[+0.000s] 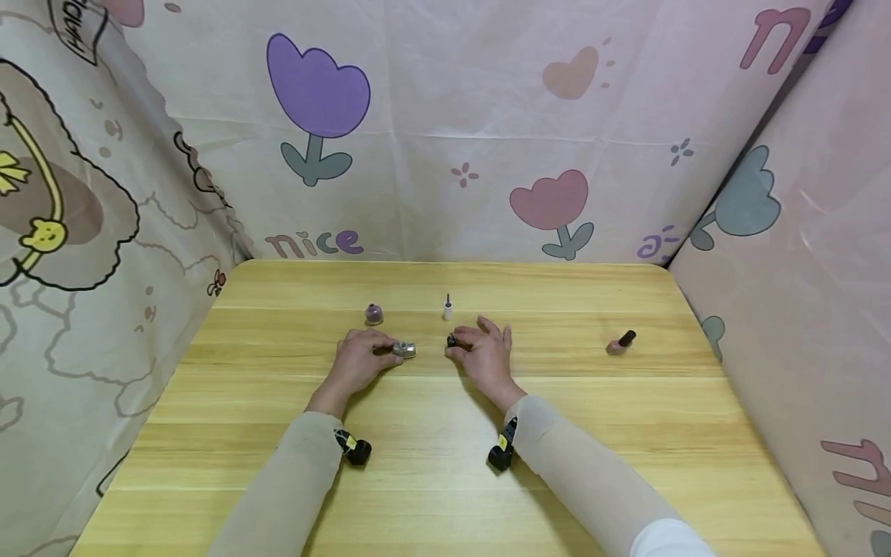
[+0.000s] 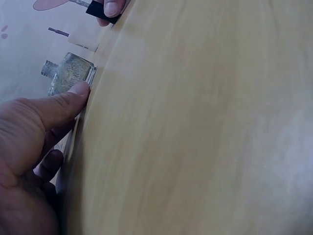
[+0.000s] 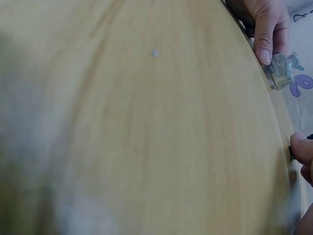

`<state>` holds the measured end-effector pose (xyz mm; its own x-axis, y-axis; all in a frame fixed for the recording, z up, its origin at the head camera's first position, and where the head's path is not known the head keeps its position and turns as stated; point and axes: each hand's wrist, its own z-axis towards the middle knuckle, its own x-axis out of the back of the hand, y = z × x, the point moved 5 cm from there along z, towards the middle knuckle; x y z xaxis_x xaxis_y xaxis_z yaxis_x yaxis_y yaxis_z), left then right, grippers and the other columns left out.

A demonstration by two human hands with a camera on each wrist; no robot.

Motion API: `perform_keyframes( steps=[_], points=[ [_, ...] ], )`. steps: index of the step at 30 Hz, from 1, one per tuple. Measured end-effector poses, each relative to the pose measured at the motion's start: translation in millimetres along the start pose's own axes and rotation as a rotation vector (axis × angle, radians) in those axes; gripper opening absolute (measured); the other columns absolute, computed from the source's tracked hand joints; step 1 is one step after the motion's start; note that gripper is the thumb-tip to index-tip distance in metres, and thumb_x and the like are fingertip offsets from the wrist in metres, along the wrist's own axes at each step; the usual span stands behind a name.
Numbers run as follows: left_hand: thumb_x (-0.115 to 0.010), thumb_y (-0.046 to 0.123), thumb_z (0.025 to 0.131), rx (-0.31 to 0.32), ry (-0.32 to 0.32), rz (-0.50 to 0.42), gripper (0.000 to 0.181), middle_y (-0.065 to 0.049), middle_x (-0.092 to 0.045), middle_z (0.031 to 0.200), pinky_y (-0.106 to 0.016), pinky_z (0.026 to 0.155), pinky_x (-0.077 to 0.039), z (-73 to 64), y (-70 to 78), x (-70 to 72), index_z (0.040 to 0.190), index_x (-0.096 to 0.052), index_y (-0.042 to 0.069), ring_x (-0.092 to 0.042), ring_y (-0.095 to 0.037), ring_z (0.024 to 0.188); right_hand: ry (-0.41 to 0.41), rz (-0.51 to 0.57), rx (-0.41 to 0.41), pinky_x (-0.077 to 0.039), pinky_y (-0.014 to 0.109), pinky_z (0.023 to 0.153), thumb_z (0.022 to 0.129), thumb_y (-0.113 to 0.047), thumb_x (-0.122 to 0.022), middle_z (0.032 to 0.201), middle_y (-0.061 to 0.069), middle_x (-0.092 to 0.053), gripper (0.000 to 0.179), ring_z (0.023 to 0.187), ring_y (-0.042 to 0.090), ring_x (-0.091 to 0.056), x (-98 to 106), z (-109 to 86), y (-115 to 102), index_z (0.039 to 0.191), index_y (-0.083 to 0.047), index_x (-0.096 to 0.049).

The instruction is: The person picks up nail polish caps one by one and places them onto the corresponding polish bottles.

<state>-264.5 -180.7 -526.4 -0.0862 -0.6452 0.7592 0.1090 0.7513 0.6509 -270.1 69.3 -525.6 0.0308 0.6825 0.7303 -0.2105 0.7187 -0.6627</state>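
Left hand [image 1: 358,360] pinches the glass bottle [image 2: 71,72]; right hand [image 1: 487,359], at the bottle's three o'clock, pinches a black cap [image 2: 95,9], other fingers spread.

Left hand [image 1: 358,360] pinching, right hand [image 1: 485,359] pinching, forearms [image 1: 281,487] outstretched

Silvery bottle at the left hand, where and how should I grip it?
I'd pinch the silvery bottle low on its wide body, from the left, like the left hand: it stands upright, and its narrow neck is uncapped.
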Motion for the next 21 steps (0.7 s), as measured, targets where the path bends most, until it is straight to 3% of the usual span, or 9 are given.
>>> perform_keyframes(
  steps=[11,21],
  points=[
    [-0.087,0.030,0.087,-0.028,0.018,-0.002,0.031,-0.005,-0.075,0.123,-0.049,0.098,-0.030,-5.2,7.4,-2.9,0.113,-0.080,0.015,-0.056,-0.030,0.117,0.017,0.001,0.024,-0.001,0.070,0.125,0.090,-0.025,-0.084,0.132,0.003,-0.074,0.031,0.152,0.033,-0.040,6,-8.8,7,0.117,-0.011,-0.080],
    [-0.087,0.031,0.088,-0.017,0.021,-0.080,0.031,-0.004,-0.073,0.120,-0.055,0.108,-0.029,-12.2,18.9,-6.1,0.112,-0.080,0.015,-0.055,-0.028,0.118,0.017,0.017,0.067,-0.014,0.064,0.126,0.090,-0.018,-0.085,0.125,0.006,-0.076,0.018,0.149,0.034,-0.043,20,-20.6,12,0.104,-0.008,-0.080]
  ],
)
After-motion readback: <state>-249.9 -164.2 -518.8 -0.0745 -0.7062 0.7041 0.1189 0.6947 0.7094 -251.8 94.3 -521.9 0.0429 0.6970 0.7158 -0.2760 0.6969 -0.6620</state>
